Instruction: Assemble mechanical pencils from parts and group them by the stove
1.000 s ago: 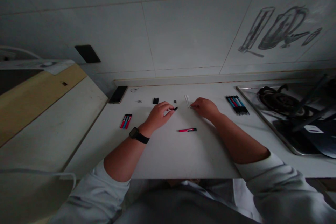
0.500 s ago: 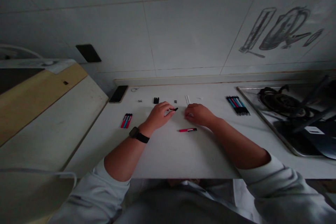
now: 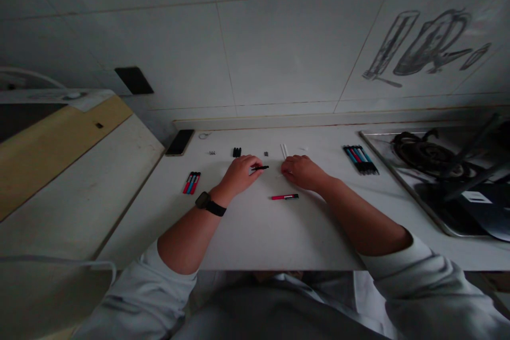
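My left hand [image 3: 240, 172] pinches a small black pen part [image 3: 260, 168] between thumb and fingers, its tip pointing right. To the right, my right hand [image 3: 303, 171] rests on the table with curled fingers, at the near ends of thin white pen refills [image 3: 284, 150]. Whatever its fingertips hold is hidden. Below both hands lies a red pen barrel with a black end [image 3: 285, 197]. Small black parts [image 3: 237, 152] sit just beyond my left hand, and tiny dark pieces [image 3: 266, 154] lie between the hands. Farther left are small springs [image 3: 212, 153].
Red and blue pen barrels [image 3: 192, 183] lie at the left. A row of several pens [image 3: 360, 160] lies at the right, beside a metal-rimmed stove [image 3: 402, 186]. A phone [image 3: 180, 143] rests at the back left, near a thin ring [image 3: 204, 136].
The black part in my left hand has turned to lie more level, and more of it shows. My right hand has barely moved.
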`<state>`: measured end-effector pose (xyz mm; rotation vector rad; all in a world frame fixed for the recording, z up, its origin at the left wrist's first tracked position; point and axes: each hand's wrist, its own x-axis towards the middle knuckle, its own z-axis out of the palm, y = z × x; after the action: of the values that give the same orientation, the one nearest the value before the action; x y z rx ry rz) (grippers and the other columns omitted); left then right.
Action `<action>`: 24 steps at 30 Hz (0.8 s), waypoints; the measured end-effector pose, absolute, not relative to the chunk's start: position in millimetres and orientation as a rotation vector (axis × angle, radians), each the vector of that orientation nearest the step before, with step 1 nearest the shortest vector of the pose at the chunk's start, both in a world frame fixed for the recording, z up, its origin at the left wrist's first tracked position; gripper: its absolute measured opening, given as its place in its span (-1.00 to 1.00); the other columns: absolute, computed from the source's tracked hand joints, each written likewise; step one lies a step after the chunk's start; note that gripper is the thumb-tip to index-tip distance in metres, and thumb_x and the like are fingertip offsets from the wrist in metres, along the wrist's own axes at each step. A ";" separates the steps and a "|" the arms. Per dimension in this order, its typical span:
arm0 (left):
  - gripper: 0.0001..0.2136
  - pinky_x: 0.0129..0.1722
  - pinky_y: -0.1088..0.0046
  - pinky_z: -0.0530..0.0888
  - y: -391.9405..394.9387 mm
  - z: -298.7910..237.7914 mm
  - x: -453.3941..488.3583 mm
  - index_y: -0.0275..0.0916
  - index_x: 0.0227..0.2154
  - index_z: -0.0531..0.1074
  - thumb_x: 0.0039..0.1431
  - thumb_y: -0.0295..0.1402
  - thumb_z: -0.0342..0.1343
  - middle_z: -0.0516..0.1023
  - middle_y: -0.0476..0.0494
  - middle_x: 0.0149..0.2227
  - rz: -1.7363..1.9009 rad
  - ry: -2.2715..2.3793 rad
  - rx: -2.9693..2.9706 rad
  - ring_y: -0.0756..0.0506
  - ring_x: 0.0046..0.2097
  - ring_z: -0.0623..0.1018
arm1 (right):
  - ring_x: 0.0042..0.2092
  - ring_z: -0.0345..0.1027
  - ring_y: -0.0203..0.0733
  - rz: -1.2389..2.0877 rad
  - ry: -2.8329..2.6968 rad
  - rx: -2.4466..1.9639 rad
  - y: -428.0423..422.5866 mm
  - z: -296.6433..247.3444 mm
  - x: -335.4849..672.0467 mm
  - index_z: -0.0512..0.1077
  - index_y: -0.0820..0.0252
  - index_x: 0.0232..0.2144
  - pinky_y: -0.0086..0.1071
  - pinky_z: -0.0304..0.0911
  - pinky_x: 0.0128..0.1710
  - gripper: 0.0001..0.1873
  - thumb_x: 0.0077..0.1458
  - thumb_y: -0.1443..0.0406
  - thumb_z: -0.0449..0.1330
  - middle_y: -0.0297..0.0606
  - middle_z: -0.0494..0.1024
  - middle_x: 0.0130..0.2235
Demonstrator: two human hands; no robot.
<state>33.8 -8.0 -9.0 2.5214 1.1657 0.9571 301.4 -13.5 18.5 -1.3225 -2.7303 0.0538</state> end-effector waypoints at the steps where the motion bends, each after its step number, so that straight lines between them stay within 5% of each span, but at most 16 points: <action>1: -0.92 -0.09 0.28 0.49 -8.3 -8.1 33.9 -0.20 -0.23 0.49 0.27 -0.40 0.28 0.59 -0.10 -0.23 0.957 1.171 2.520 -0.12 -0.16 0.57 | -0.09 0.47 -0.06 0.063 -2.697 -1.320 -14.2 20.0 300.9 0.56 0.20 -0.15 -0.28 0.20 -0.04 -0.80 0.34 0.35 0.12 -0.08 0.62 -0.12; 24: -0.90 -0.12 0.29 0.49 -12.2 -3.0 38.7 -0.19 -0.25 0.51 0.22 -0.45 0.30 0.59 -0.09 -0.26 0.969 1.136 2.522 -0.12 -0.19 0.57 | -0.17 0.44 -0.13 0.128 -2.470 -1.132 -20.0 20.7 292.8 0.54 0.19 -0.18 -0.35 0.20 -0.12 -0.79 0.37 0.36 0.08 -0.13 0.61 -0.18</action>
<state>38.7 -12.2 -3.0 2.5216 1.1364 0.9688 292.8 -20.0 20.7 -1.1318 -2.4699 0.1277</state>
